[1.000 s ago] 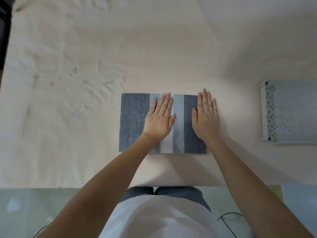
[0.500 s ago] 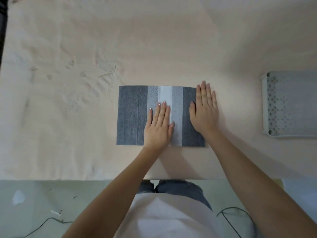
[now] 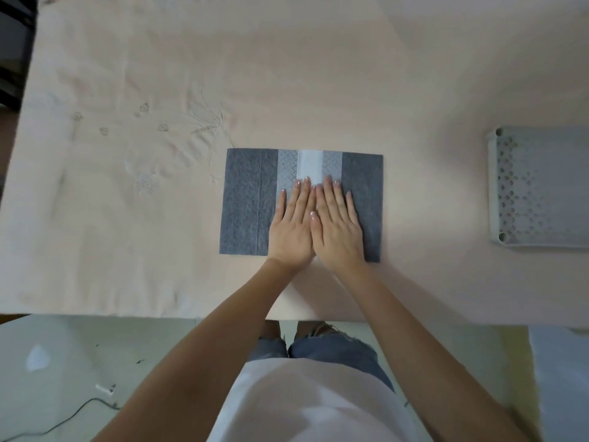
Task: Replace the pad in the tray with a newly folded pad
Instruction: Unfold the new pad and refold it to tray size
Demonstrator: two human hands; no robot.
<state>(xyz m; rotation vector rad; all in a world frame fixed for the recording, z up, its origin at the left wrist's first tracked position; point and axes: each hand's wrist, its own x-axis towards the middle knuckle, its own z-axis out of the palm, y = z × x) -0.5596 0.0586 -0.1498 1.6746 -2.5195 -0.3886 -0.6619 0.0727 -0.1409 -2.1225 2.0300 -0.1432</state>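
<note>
Two flat hands are pressing a folded grey pad (image 3: 245, 202) on a cloth-covered table (image 3: 318, 74).

The left hand (image 3: 294, 226) and right hand (image 3: 338, 228) are now lying side by side, touching, fingers straight, gripping nothing, over the pad's near middle. A second ago they were resting apart, the right one on the pad's right edge; it has been sliding inward. This looks like smoothing the fold, so folding seems nearly finished. The tray (image 3: 492, 186) is waiting well to the pad's right, its lining too unclear to tell.
</note>
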